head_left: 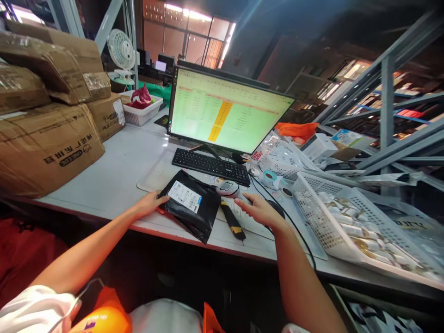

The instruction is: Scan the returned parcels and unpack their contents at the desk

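A black plastic mailer bag (203,222) with a white shipping label (185,196) facing up lies at the desk's front edge. My left hand (152,203) grips its left corner, thumb on top and the other fingers partly hidden underneath. To the right of the bag, my right hand (255,208) is closed around the handle of a white handheld barcode scanner (229,188), whose head points left over the bag's right corner. Just below the scanner rests a black and yellow utility knife (233,221).
Behind the bag stand a black keyboard (211,165) and a lit monitor (229,111). Cardboard boxes (45,143) are stacked at left. A white plastic basket (322,236) of small white packets sits at right. A black cable (294,224) crosses the desk beside my right arm.
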Available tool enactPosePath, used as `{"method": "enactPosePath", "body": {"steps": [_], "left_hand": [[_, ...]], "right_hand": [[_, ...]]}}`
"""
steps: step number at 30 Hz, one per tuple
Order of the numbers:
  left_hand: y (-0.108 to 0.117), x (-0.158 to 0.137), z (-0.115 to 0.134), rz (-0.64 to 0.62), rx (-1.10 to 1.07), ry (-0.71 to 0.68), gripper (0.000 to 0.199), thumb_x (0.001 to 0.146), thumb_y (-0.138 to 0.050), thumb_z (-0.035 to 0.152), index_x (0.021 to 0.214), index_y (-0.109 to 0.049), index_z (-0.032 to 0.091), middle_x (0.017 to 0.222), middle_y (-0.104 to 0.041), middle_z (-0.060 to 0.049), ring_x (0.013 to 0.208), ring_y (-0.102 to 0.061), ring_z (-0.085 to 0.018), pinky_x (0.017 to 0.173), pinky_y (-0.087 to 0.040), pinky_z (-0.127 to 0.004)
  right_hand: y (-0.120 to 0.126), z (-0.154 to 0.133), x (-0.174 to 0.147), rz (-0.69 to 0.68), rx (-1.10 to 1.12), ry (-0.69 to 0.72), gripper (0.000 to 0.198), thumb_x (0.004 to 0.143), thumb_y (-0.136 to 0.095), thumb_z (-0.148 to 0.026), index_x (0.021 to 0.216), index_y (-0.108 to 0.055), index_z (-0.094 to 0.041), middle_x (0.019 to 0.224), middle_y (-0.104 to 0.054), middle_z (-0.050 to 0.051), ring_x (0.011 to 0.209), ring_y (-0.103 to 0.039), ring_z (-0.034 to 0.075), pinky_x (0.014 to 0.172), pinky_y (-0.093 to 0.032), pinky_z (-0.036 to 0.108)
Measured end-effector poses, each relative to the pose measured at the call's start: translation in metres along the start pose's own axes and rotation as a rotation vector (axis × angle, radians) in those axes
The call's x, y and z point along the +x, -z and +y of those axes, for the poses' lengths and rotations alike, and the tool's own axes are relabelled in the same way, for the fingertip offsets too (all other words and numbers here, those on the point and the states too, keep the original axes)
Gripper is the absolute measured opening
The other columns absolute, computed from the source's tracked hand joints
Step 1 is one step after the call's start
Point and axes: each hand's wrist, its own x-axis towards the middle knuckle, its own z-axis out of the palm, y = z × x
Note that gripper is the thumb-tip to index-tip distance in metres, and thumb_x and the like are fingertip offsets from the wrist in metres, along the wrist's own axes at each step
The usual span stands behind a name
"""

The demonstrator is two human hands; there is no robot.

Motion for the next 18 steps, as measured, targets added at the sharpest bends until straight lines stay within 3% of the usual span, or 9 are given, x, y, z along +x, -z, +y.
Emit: {"method": "enactPosePath", "body": {"steps": [2,4,6,9,12,14,16,18], "left_hand": [[0.007,-0.002,0.002,-0.117,0.03,0.039,0.048,0.087,-0.066,0.061,0.093,-0.065,0.014,0.078,-0.07,-0.008,0.066,-0.066,-0.018,0.058,-0.056,-0.027],[0.014,-0.004,0.003,-0.152,0.081,0.036,0.05,0.086,-0.066,0.064,0.091,-0.063,0.014,0.075,-0.067,-0.005,0.06,-0.062,-0.015,0.049,-0.049,-0.023],[0.019,-0.009,0.001,-0.119,0.146,0.023,0.053,0.084,-0.066,0.066,0.095,-0.064,0.014,0.074,-0.065,-0.003,0.056,-0.059,-0.014,0.044,-0.043,-0.021],[0.024,-0.021,-0.004,0.018,0.265,-0.002,0.056,0.086,-0.061,0.069,0.096,-0.066,0.015,0.073,-0.064,-0.003,0.055,-0.057,-0.015,0.043,-0.041,-0.022],[0.03,-0.033,-0.011,0.147,0.278,-0.074,0.054,0.085,-0.061,0.068,0.094,-0.069,0.016,0.08,-0.068,-0.006,0.068,-0.063,-0.021,0.05,-0.048,-0.025],[0.034,-0.037,-0.015,0.209,0.255,-0.076,0.053,0.084,-0.063,0.067,0.097,-0.071,0.017,0.085,-0.07,-0.007,0.076,-0.065,-0.024,0.054,-0.05,-0.026],[0.036,-0.037,-0.018,0.252,0.263,-0.018,0.054,0.083,-0.063,0.066,0.102,-0.071,0.016,0.078,-0.067,-0.005,0.069,-0.062,-0.023,0.05,-0.047,-0.026],[0.038,-0.035,-0.017,0.263,0.285,0.036,0.058,0.082,-0.063,0.067,0.106,-0.07,0.015,0.069,-0.06,-0.001,0.058,-0.056,-0.019,0.044,-0.041,-0.024]], "right_hand": [[-0.006,0.034,0.008,0.163,-0.16,-0.128,0.044,0.094,-0.057,-0.053,0.112,-0.072,-0.016,0.099,-0.073,0.013,0.097,-0.069,0.03,0.077,-0.055,0.034],[-0.014,0.07,0.014,0.27,-0.29,-0.307,0.048,0.096,-0.054,-0.046,0.126,-0.067,-0.011,0.116,-0.072,0.02,0.112,-0.067,0.035,0.092,-0.053,0.04],[-0.022,0.1,0.015,0.342,-0.385,-0.443,0.057,0.099,-0.05,-0.044,0.14,-0.057,-0.005,0.126,-0.068,0.024,0.119,-0.065,0.038,0.099,-0.05,0.044],[-0.031,0.125,0.012,0.42,-0.491,-0.503,0.063,0.101,-0.044,-0.042,0.148,-0.048,0.0,0.132,-0.064,0.026,0.123,-0.062,0.039,0.102,-0.048,0.047],[-0.028,0.122,0.011,0.453,-0.521,-0.507,0.062,0.099,-0.048,-0.043,0.147,-0.051,-0.003,0.132,-0.063,0.026,0.122,-0.061,0.039,0.102,-0.048,0.05],[-0.021,0.107,0.019,0.565,-0.482,-0.451,0.06,0.098,-0.05,-0.044,0.144,-0.054,-0.006,0.135,-0.062,0.024,0.126,-0.058,0.038,0.106,-0.046,0.049],[-0.013,0.087,0.039,0.718,-0.389,-0.298,0.055,0.099,-0.047,-0.042,0.142,-0.056,-0.008,0.137,-0.062,0.021,0.13,-0.055,0.033,0.111,-0.043,0.045],[-0.009,0.067,0.07,0.742,-0.26,-0.135,0.051,0.1,-0.044,-0.038,0.138,-0.059,-0.008,0.134,-0.064,0.019,0.125,-0.059,0.028,0.111,-0.044,0.041]]}}
